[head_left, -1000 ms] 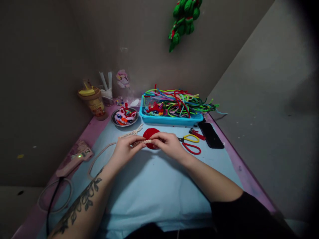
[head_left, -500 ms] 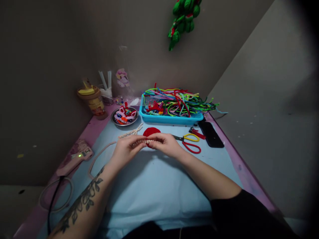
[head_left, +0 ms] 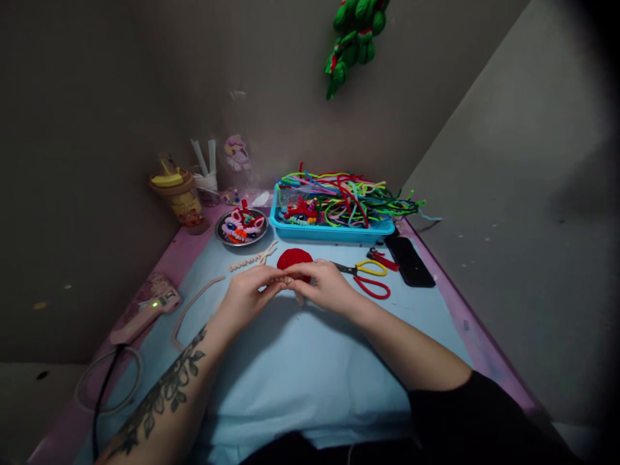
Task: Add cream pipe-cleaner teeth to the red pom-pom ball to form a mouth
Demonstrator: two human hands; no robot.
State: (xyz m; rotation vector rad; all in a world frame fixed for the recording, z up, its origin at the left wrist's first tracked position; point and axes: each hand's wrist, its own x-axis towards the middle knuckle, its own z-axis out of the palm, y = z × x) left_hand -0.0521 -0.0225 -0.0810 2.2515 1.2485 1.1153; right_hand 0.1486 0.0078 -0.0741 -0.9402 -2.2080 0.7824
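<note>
My left hand (head_left: 245, 292) and my right hand (head_left: 325, 284) meet over the blue cloth, fingertips pinched together. Between them they hold a short cream pipe cleaner (head_left: 287, 280) that looks coiled; the fingers hide most of it. Just behind the fingertips lies a round red fuzzy piece (head_left: 294, 257), partly covered by my hands. Beyond my left hand rests another cream pipe cleaner (head_left: 252, 259), twisted along its length with loose ends. A straighter pale pipe cleaner (head_left: 196, 305) curves beside my left wrist. Scissors (head_left: 371, 278) with one yellow and one red handle lie right of my right hand.
A blue tray (head_left: 334, 234) of colourful pipe cleaners stands at the back, beside a metal dish (head_left: 242, 243) with pipe-cleaner pieces. On the left lie a pink glue gun (head_left: 145, 316) and its cord. A phone (head_left: 411, 261), red-handled cutter (head_left: 385, 259) and brown cup (head_left: 181, 200) edge the table.
My fingers have shifted on the coiled cream pipe cleaner, and less of it shows between them. My left hand has moved slightly down, exposing more of the twisted piece behind it.
</note>
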